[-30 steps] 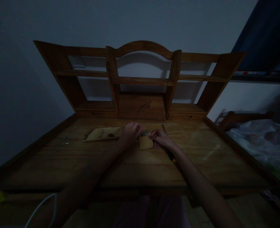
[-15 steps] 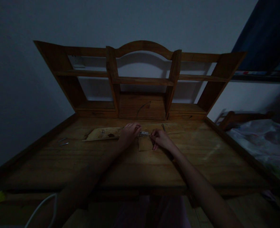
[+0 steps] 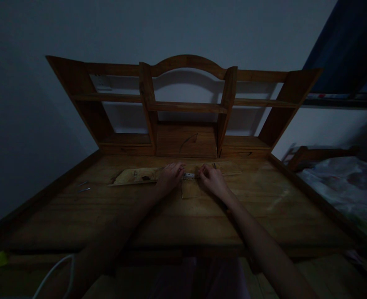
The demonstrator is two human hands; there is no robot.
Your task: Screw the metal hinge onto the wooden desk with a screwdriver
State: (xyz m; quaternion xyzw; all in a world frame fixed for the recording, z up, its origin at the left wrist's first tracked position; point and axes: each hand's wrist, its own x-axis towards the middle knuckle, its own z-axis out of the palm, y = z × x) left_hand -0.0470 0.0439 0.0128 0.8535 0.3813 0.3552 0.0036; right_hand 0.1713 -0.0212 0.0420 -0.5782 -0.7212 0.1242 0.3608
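Observation:
The scene is dim. A long thin wooden board (image 3: 133, 175) lies flat across the back of the wooden desk (image 3: 77, 216). A small metal hinge (image 3: 189, 176) sits at its front edge, above a small square wooden piece (image 3: 189, 190). My left hand (image 3: 170, 177) rests curled on the board just left of the hinge, fingertips touching it. My right hand (image 3: 211, 179) lies on the board just right of the hinge, fingers bent down at it. Whether either hand pinches the hinge is too dark to tell.
A wooden hutch with shelves (image 3: 186, 107) stands at the desk's back edge. Two small nails or screws (image 3: 84, 186) lie at the left of the desk. A white cable (image 3: 51, 270) hangs at the lower left. A bed with light bedding (image 3: 342, 187) is to the right.
My right hand has moved up from the small square piece onto the board beside the hinge. The left hand has stayed in place.

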